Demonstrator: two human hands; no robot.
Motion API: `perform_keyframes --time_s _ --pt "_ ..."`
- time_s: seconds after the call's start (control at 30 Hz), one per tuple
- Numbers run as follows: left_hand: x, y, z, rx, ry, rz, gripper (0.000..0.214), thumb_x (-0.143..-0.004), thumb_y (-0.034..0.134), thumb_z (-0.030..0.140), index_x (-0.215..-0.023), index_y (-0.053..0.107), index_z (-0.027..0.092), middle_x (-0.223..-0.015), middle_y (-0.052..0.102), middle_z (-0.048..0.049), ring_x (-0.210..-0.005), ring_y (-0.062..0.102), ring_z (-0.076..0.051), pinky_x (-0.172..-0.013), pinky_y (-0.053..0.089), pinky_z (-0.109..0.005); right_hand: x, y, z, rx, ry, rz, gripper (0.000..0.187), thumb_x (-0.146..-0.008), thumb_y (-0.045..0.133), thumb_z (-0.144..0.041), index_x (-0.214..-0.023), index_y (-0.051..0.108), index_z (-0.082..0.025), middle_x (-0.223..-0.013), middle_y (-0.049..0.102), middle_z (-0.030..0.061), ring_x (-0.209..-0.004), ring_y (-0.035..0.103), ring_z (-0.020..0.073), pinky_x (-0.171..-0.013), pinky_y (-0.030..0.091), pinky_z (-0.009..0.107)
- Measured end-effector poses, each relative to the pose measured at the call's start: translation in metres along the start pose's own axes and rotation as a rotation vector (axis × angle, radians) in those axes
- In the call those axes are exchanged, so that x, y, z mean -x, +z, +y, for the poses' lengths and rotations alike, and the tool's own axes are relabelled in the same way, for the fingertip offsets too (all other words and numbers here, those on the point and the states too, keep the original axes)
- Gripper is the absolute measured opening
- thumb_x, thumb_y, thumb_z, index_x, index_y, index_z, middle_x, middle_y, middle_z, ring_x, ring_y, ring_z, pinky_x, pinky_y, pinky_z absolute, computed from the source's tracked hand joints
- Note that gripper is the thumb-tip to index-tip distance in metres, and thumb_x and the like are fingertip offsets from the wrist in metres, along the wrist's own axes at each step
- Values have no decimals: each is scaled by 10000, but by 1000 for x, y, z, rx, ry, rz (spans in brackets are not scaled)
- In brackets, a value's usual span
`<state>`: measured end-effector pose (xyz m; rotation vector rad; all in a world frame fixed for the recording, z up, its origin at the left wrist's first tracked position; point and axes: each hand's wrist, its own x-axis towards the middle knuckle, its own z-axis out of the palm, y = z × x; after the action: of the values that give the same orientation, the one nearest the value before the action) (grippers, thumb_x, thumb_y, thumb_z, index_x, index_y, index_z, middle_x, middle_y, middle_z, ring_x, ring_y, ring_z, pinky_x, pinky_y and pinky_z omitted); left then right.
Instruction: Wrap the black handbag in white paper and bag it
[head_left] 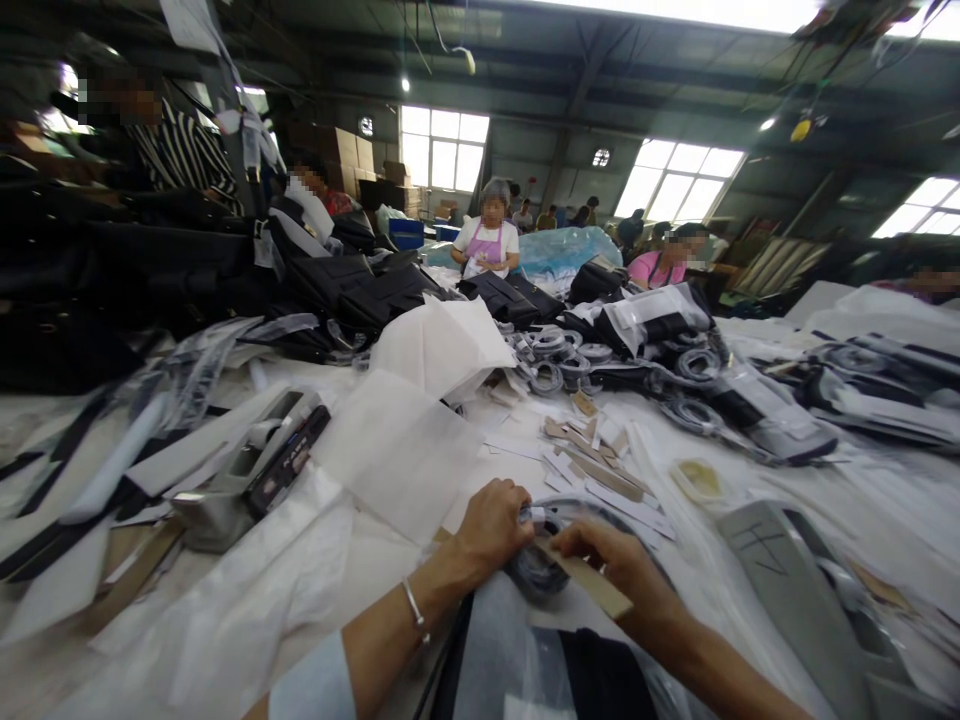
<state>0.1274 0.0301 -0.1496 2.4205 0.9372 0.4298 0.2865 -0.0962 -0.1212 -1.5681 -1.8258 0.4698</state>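
My left hand (493, 525), a bangle on its wrist, is closed on the far left edge of a coiled strap (538, 572) that looks wrapped in clear plastic. Between the fingers of my right hand (611, 560) is a strip of brown cardboard (596, 585), its one end reaching over the coil and its other end pointing toward me. Part of the coil is hidden behind the hands and the strip. Just below them, nearest me, lies a black bag (607, 670) partly covered with grey-white wrapping.
Grey tape dispensers stand at left (225, 505) and right (806, 590). Cardboard and paper strips (600, 465) lie beyond my hands, near white sheets (409, 450). Coiled straps (551, 350) and black bags (360, 295) are piled farther off. Other people (487, 240) work across the table.
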Motion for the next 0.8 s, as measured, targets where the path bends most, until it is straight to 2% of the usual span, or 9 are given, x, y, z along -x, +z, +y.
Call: perform_keyframes --time_s 0.1,0.2,0.27,0.37,0.43,0.53,0.63,0.7,0.8 --pt "1 -7 8 -16 41 27 169 -827 631 234 -960 701 155 -980 687 -99 -998 606 -254 -906 464 -342 -7 1 -2 248 -259 113 149 -888 565 -120 -786 612 -217 -1048 701 67 -913 666 217 -766 537 330" --pt "4 -12 18 -17 76 53 158 -862 614 250 -963 688 154 -1006 683 -112 -1029 594 -267 -937 452 -362 -20 5 2 442 -356 222 188 -885 523 -67 -783 588 -210 -1203 659 114 -1106 621 283 -911 521 444" --pt "7 -15 24 2 88 66 160 -869 587 204 -992 675 154 -1028 683 -115 -1047 589 -267 -958 439 -370 -28 8 4 455 -362 232 204 -882 492 -46 -774 554 -208 -1072 686 114 -1034 645 270 -933 523 468" --pt "9 -24 25 65 80 77 221 -837 590 159 -1051 641 162 -1036 685 -98 -1035 596 -249 -949 436 -351 -36 11 5 422 -392 171 207 -896 462 -48 -787 516 -215 -796 652 48 -770 645 214 -784 574 400" --pt "7 -31 19 128 66 66 295 -818 635 217 -1108 606 175 -1012 692 -66 -965 618 -219 -871 460 -303 -36 12 5 415 -439 175 181 -902 457 -54 -845 525 -212 -830 660 62 -760 640 214 -709 578 366" --pt "-1 -39 1 343 -39 -4 299 -885 565 412 -1063 607 175 -907 697 -32 -818 625 -184 -733 460 -262 -33 11 5 405 -509 235 202 -903 442 -28 -930 532 -207 -936 682 86 -852 658 217 -759 587 370" --pt "-8 -37 -17 479 -142 -126 493 -938 397 539 -721 621 156 -640 612 -31 -677 581 -190 -672 437 -289 -32 10 7 414 -552 263 243 -910 433 -7 -1016 546 -194 -987 694 92 -917 665 212 -818 590 372" --pt "-11 -31 -24 521 -160 -206 589 -929 370 594 -592 584 163 -539 542 -24 -637 552 -192 -657 436 -301 -32 9 7 431 -582 259 269 -921 444 -20 -1112 554 -175 -1010 701 100 -954 665 219 -849 587 382" --pt "-16 -21 -24 654 -180 -285 556 -897 437 611 -665 636 146 -598 595 -27 -692 562 -189 -679 467 -297 -33 7 7 451 -632 237 321 -939 460 -47 -1237 533 -142 -1040 710 112 -995 663 224 -878 581 391"
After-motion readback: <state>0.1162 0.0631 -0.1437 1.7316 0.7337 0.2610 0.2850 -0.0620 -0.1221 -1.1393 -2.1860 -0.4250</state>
